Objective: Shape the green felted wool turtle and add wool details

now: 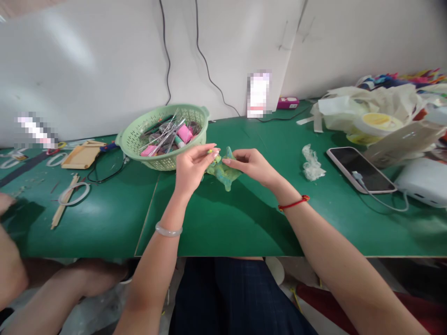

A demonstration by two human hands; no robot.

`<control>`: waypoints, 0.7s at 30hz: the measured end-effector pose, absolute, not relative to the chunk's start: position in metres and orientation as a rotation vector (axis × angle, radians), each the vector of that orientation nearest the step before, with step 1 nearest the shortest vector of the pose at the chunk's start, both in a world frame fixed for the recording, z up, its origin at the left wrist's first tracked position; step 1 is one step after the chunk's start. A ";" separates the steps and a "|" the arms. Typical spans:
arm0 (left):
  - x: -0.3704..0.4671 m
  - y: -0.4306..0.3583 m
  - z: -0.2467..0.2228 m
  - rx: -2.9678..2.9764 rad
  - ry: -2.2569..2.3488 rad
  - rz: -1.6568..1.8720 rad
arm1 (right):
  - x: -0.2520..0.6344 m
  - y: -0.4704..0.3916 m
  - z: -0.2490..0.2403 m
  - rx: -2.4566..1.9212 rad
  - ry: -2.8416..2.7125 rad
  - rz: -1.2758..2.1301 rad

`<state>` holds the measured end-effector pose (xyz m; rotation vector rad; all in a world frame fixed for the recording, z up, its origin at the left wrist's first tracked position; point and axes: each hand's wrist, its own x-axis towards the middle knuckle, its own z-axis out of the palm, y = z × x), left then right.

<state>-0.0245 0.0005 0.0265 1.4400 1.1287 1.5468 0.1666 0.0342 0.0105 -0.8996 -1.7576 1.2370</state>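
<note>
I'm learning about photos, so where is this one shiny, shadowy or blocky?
Head view: a glare patch shines on the white wall, upper left. Head view: a shadow spreads over the green table below the right hand. Head view: one blocky patch sits beside the purple box, another far left.

Hands at green piece (blue-tinged)

The surface is smooth and softly glossy; the wall panel, smooth, bears a bright sheen; the basket is perforated plastic, satin; the thin rods in it, shiny metal; the green piece looks bumpy and faintly glossy, its material unclear; the bangle, smooth and polished; the wad, crinkled clear plastic film; the phone screen, glossy glass; the flat strip, matt wood.
</note>
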 end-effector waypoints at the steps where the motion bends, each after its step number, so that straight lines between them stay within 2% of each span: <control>1: -0.024 0.001 0.026 1.457 1.127 1.552 | 0.166 0.034 0.010 -0.899 -1.758 1.231; 13: -0.025 0.001 0.023 1.669 1.115 1.571 | 0.157 0.024 0.015 -0.838 -1.685 1.196; 21: -0.022 0.000 0.024 1.397 1.087 1.472 | 0.157 0.021 0.022 -0.752 -1.594 1.226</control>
